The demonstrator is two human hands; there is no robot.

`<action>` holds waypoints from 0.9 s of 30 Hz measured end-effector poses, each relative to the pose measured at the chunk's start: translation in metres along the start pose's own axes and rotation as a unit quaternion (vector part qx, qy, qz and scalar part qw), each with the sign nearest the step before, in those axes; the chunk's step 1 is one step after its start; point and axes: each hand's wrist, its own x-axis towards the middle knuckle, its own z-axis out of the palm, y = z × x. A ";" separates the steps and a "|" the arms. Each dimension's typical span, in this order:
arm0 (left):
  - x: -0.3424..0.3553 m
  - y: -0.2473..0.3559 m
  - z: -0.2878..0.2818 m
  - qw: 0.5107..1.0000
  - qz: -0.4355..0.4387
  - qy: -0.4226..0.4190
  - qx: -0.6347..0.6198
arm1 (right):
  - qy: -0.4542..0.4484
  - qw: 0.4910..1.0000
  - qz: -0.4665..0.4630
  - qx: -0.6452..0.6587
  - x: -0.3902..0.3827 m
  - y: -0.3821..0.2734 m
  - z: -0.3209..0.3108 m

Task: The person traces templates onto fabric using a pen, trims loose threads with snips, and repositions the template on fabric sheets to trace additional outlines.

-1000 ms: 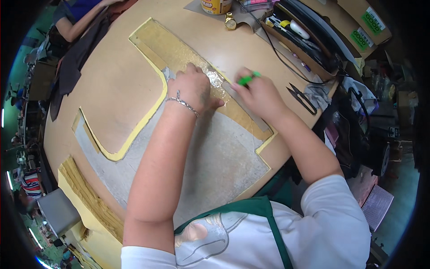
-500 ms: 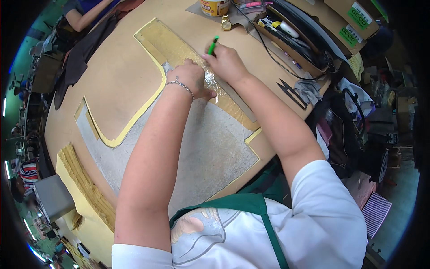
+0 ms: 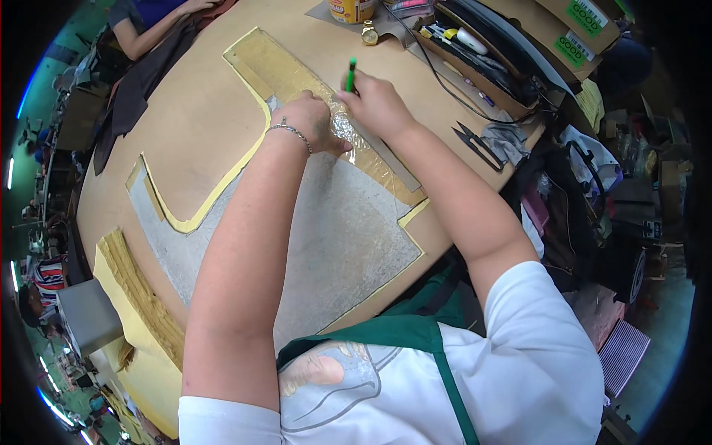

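A large grey pattern template (image 3: pixel 348 222), its upper arm covered in shiny brown tape (image 3: pixel 271 63), lies on a yellow sheet (image 3: pixel 241 163) whose edge shows around it. My left hand (image 3: pixel 305 122) presses on the taped part, thumb spread away from the fingers; the fingertips are partly hidden. Beside it, at the template's right edge, my right hand (image 3: pixel 380 105) is closed around a green pen (image 3: pixel 351 76) held nearly upright. The pen's lower tip is hidden by the hand. A narrow grey strip (image 3: pixel 393 167) runs along that edge, below my right wrist.
Black thread snips (image 3: pixel 478 144) and a grey rag (image 3: pixel 508 141) lie right of my forearm. At the back stand a gold watch (image 3: pixel 369 33), a tub (image 3: pixel 351 10) and a tool box (image 3: pixel 475 55) with a trailing cable. Another person's arm (image 3: pixel 152 37) rests at the far left.
The whole view has shifted slightly. The pen stands a little more upright in my right hand. My left hand stays on the taped part, slightly further left.
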 end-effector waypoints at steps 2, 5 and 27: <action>-0.002 0.000 -0.002 1.000 -0.007 0.000 -0.010 | -0.001 1.000 -0.010 -0.012 -0.002 -0.002 -0.001; -0.003 -0.002 -0.001 1.000 -0.014 0.004 -0.022 | -0.021 0.996 -0.001 -0.091 -0.043 -0.013 -0.023; -0.093 0.062 0.086 0.962 0.106 0.235 -0.084 | -0.023 0.982 0.117 0.143 -0.133 0.037 -0.059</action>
